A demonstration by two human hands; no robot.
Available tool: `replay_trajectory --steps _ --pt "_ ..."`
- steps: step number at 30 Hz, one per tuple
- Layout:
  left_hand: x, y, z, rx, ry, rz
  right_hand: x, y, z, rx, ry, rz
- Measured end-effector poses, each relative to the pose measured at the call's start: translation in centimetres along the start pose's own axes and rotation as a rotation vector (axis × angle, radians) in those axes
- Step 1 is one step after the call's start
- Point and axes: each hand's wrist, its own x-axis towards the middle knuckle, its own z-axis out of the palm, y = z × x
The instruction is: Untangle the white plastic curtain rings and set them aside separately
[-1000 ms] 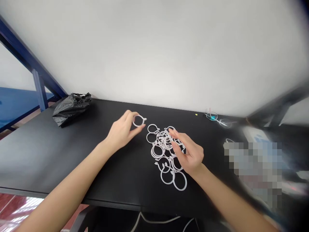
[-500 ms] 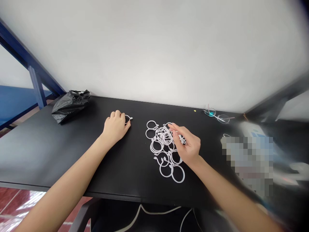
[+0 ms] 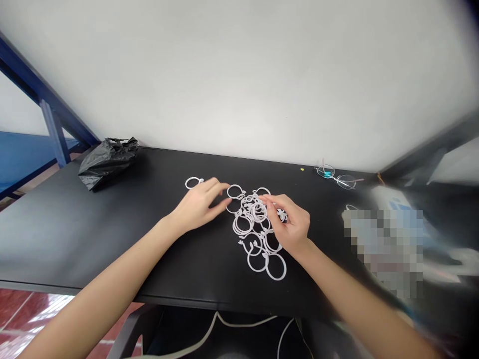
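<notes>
A heap of white plastic rings (image 3: 243, 225) with small knobbed ends, like curtain rings, lies on the black table (image 3: 179, 269). My left hand (image 3: 200, 204) reaches to the heap's far left edge, thumb and fingers apart around the side of one outer ring (image 3: 235, 191); whether it touches the ring is unclear. Behind that hand, a single ring (image 3: 193, 183) rests apart on the tabletop. My right hand (image 3: 289, 222) stays over the heap's right side, fingertips drawn together with the thumb; what they pinch, if anything, is hidden.
A crumpled black plastic bag (image 3: 108, 162) sits at the back left. Eyeglasses (image 3: 336, 177) lie near the wall at the back right, beside a tiny yellow bit (image 3: 302, 169). A partly blurred plastic package (image 3: 400, 204) is at the right. White cables (image 3: 247, 325) hang below the table edge.
My left hand has let go of a ring on the left and moved right to the heap, its fingers spreading. My right hand has barely moved.
</notes>
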Motion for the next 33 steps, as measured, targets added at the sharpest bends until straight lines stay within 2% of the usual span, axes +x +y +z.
replay_trajectory --steps 2,5,12,21,28,30,33 --pt "-0.1 1.0 0.3 -0.063 -0.087 0.089 0.0 0.0 0.0 -0.007 -0.008 0.005" --pt "-0.4 1.7 0.8 -0.083 -0.185 0.089 0.0 0.0 0.0 -0.023 -0.011 0.007" --pt "-0.3 1.7 1.2 -0.096 -0.24 0.059 0.1 -0.1 -0.1 -0.004 -0.021 -0.012" --pt "-0.3 2.0 1.4 -0.091 -0.175 0.113 -0.1 0.0 0.1 0.022 -0.026 -0.025" --pt "-0.4 1.9 1.2 -0.072 -0.062 0.163 0.0 0.0 0.1 0.011 -0.036 -0.026" --pt "-0.4 2.0 1.1 -0.068 -0.011 0.178 0.1 -0.2 0.2 0.008 -0.063 -0.036" --pt "-0.3 2.2 1.1 -0.067 0.052 0.207 0.0 -0.3 0.2 0.042 -0.184 -0.062"
